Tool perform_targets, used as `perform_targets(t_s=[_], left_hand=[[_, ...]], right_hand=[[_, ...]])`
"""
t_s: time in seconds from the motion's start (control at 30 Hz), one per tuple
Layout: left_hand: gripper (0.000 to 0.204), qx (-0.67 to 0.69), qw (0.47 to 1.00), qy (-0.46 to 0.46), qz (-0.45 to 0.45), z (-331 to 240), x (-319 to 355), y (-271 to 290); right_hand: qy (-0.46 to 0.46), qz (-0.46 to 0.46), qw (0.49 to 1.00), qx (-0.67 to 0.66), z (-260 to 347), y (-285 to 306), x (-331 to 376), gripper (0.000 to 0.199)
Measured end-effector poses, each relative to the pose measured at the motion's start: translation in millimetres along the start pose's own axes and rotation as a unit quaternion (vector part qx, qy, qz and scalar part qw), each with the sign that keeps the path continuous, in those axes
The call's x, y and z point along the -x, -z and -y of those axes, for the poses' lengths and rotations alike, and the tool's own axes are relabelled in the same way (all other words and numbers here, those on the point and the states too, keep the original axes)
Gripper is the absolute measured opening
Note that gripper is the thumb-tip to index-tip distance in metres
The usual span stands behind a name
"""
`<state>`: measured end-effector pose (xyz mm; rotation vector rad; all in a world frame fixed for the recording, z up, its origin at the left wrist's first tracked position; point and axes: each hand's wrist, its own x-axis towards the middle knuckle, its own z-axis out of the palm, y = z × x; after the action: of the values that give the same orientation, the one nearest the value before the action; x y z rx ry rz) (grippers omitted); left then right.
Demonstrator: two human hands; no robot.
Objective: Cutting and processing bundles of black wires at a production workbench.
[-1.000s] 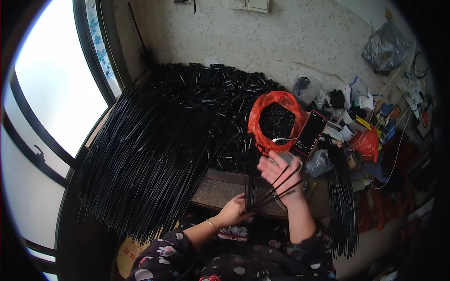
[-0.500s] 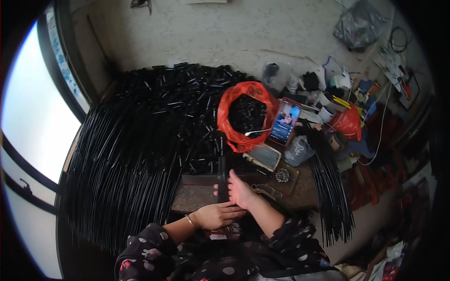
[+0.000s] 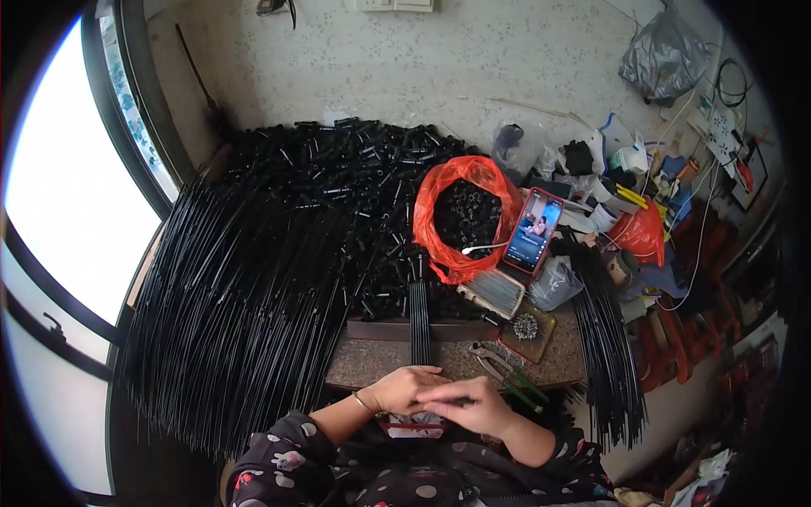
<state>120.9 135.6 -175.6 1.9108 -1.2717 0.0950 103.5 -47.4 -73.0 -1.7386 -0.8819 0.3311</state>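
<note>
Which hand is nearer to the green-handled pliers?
Right. The right hand is just left of the green-handled pliers, slightly closer to the body; the left hand is farther left.

A speckled brown stone-like tabletop (image 3: 367, 363) carries a heap of short glossy black tubes (image 3: 338, 173) and, at left, a spread of long thin black rods (image 3: 228, 325) hanging past the front edge. A dark reddish-brown bar (image 3: 380, 330), green-handled metal pliers (image 3: 487, 356) and a yellowish tray (image 3: 541, 346) lie nearer the front.

We see a left hand (image 3: 402, 389) at the near end of black rods (image 3: 419, 323), a right hand (image 3: 475, 407) beside it, a red bag (image 3: 424, 223) and phone (image 3: 534, 230) beyond.
</note>
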Motion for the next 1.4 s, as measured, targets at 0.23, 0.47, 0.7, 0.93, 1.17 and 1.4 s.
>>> perform_targets(t_s=[0.23, 0.47, 0.7, 0.93, 1.17, 1.4], left_hand=[[0.046, 0.028, 0.999, 0.042, 0.011, 2.5, 4.0, -2.5], [0.043, 0.123, 0.987, 0.104, 0.017, -43.4, -22.3, 32.6], [0.022, 0.242, 0.967, 0.048, -0.071, -103.0, -58.5, 86.5], [0.021, 0.279, 0.951, 0.102, -0.088, -101.8, -55.1, 86.1], [0.022, 0.248, 0.956, 0.094, -0.123, -92.8, -57.4, 93.6], [0.017, 0.188, 0.948, 0.172, -0.192, -95.9, -60.2, 91.4]], right_hand=[[-0.059, 0.003, 0.996, -0.061, 15.6, 11.7, -1.7, 0.022], [0.158, 0.115, 0.98, 0.028, 47.9, 33.1, -20.9, 0.039], [0.054, 0.025, 0.977, -0.202, 11.5, 67.5, -48.7, 0.069], [-0.085, -0.139, 0.878, 0.449, -132.2, 130.9, -67.7, 0.007], [0.099, -0.22, 0.856, 0.458, -119.4, 130.4, -63.3, 0.006], [0.124, -0.158, 0.962, 0.183, 25.0, 63.5, -16.6, 0.015]])
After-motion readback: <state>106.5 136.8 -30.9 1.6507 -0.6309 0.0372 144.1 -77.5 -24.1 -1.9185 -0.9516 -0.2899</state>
